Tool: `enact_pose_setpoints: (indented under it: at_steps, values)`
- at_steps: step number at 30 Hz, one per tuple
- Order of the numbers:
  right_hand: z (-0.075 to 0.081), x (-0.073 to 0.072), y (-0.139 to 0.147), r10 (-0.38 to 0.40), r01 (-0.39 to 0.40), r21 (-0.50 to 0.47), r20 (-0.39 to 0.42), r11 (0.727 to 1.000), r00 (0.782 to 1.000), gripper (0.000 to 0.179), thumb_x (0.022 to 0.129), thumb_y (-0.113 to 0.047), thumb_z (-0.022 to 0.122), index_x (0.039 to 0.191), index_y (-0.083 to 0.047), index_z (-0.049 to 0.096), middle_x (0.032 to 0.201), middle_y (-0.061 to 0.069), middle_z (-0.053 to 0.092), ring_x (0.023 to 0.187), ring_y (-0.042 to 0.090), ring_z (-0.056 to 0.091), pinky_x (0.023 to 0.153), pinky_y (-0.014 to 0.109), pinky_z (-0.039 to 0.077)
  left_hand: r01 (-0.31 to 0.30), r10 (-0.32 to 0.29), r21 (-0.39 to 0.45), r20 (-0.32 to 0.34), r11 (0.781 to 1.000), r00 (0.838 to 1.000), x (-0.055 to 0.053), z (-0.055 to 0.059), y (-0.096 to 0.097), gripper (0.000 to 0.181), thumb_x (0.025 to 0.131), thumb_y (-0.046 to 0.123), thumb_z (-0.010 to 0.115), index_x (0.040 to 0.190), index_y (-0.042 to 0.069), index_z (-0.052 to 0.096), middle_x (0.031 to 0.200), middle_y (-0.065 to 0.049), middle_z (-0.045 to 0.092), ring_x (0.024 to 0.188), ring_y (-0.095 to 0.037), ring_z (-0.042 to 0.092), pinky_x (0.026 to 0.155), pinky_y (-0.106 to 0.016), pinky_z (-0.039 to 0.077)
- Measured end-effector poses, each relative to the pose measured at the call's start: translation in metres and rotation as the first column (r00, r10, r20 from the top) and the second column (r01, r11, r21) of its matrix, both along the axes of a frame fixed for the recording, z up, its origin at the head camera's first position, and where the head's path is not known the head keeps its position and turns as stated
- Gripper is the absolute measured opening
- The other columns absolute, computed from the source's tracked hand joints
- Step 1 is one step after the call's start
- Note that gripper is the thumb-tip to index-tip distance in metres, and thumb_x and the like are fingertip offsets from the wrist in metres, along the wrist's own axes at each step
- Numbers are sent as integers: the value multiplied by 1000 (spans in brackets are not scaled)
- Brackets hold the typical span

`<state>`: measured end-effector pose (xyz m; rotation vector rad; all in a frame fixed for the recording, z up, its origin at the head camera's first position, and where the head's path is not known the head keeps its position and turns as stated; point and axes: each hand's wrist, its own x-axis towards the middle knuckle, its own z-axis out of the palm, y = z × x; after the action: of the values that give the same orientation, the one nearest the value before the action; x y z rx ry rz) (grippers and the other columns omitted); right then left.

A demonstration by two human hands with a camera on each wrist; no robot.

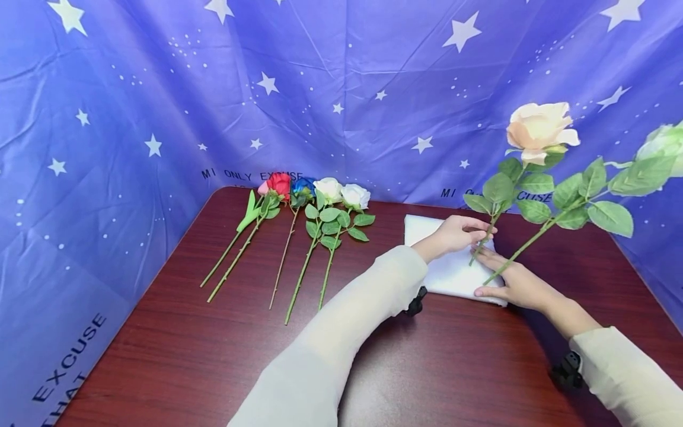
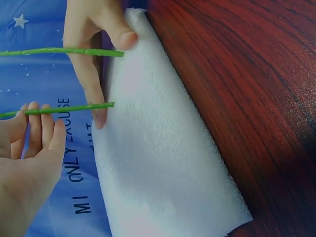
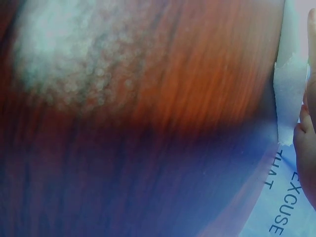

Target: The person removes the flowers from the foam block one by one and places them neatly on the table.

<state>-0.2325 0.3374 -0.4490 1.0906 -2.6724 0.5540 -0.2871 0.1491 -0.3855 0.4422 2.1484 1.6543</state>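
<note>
My left hand (image 1: 453, 234) pinches the thin green stem of a peach rose (image 1: 539, 130), whose bloom stands high above the hand. At the right side, my right hand (image 1: 520, 284) holds a white-green rose (image 1: 658, 151) by the stem between thumb and fingers; this rose leans right and its bloom is cut by the frame edge. The right hand's fingers and thumb lie spread at the edge of a folded white foam sheet (image 1: 453, 270). In the left wrist view, both stem ends point over the foam sheet (image 2: 148, 143). The right wrist view barely catches the hands.
Several roses lie side by side at the table's left: a red rose (image 1: 278, 185), a blue rose (image 1: 304, 187), a cream rose (image 1: 328, 190) and a white rose (image 1: 356, 196), with a pink flower (image 1: 263, 188) alongside. A blue star-patterned cloth (image 1: 341, 71) hangs behind the dark red table (image 1: 213, 356).
</note>
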Motion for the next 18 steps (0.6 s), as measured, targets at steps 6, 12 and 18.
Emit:
enact_pose_setpoints:
  at_steps: [6,12,18]
  values:
    - [0,0,0,6,-6,-1,12,1000,1000,80,70,-28,83,134,8,50,134,34,51,135,-22,9,108,-8,8,0,0,-5,-52,1000,999,1,-1,-3,21,96,19,58,108,11,73,105,-2,76,101,-4,69,82,-8,51]
    - [0,0,0,11,-11,-5,6,1000,1000,81,70,-27,83,134,9,49,134,34,50,136,-21,10,109,-7,8,9,-10,167,4,986,1000,1,-5,-6,25,95,9,58,113,-5,67,108,-17,72,103,-20,71,78,-13,58]
    - [0,1,-1,-14,14,4,32,1000,999,81,72,-29,82,135,8,49,135,33,50,134,-23,8,107,-8,7,-59,50,210,49,976,998,1,-7,-6,23,91,7,63,110,-6,68,104,-18,72,99,-23,72,76,-16,60]
